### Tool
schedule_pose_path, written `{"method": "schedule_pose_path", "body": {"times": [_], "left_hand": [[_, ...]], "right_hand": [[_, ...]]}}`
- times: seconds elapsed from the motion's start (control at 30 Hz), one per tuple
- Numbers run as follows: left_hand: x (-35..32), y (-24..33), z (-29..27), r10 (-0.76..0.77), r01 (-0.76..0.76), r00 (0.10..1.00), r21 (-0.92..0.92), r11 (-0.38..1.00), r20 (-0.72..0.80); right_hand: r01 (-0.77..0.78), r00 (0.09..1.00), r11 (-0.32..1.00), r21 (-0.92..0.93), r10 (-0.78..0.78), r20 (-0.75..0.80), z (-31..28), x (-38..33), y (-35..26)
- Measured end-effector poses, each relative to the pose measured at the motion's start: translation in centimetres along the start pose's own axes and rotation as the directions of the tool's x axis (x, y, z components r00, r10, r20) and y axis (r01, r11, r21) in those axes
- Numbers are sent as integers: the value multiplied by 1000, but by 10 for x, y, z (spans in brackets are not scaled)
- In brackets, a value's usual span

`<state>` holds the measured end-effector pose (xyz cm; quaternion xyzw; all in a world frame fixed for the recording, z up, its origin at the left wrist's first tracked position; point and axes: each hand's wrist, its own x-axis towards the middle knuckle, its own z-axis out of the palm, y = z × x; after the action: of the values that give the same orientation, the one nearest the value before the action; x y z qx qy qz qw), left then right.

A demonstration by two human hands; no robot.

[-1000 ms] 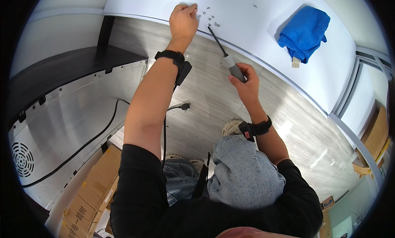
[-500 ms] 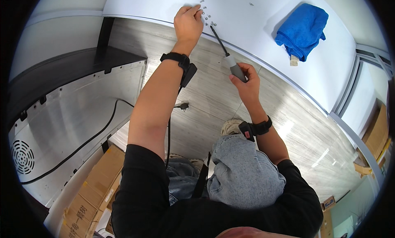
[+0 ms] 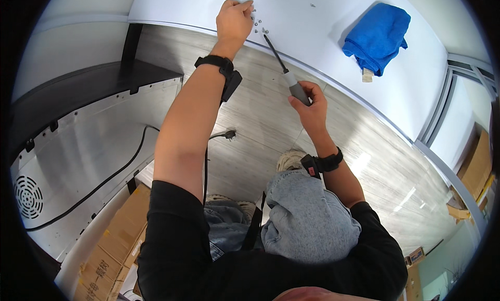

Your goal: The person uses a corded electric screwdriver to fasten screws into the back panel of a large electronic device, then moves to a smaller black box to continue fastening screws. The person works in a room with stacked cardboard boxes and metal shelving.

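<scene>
A grey-handled screwdriver [image 3: 298,90] with a dark shaft is in my right hand [image 3: 314,111], its fingers wrapped round the handle. The shaft slants up and left, its tip over the white tabletop [image 3: 302,38], close to several small loose screws [image 3: 258,24]. My left hand [image 3: 233,24] is over the table's near edge beside the screws, thumb and fingertips pinched together at the far end of the group. Whatever is between those fingertips is hidden. One more small screw [image 3: 312,5] lies apart, farther right on the table.
A folded blue cloth [image 3: 379,38] lies on the table's right part. At left stands a black-and-metal cabinet [image 3: 88,160] with a vent and a black power cord [image 3: 112,184]. The cord's plug [image 3: 229,135] is over the floor. Cardboard boxes [image 3: 112,238] stand lower left.
My left hand has moved slightly up and left, its fingertips now where the farthest screw showed before. My right hand and the screwdriver have barely moved.
</scene>
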<state>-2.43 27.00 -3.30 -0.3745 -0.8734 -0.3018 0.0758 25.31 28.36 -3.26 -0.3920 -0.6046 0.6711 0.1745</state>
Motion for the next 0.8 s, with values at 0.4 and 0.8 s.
{"method": "schedule_pose_path", "body": {"times": [0.4,0.8], "left_hand": [[-11,8,2,-9,-2,998,-162,987,-70],[-146,-37,-124,-419,543,835,-657,523,357]], "right_hand": [[-13,1000,1000,-10,13,-21,-2,1,0],[194,936,978,-75,-161,313,39,-3,-55]]}}
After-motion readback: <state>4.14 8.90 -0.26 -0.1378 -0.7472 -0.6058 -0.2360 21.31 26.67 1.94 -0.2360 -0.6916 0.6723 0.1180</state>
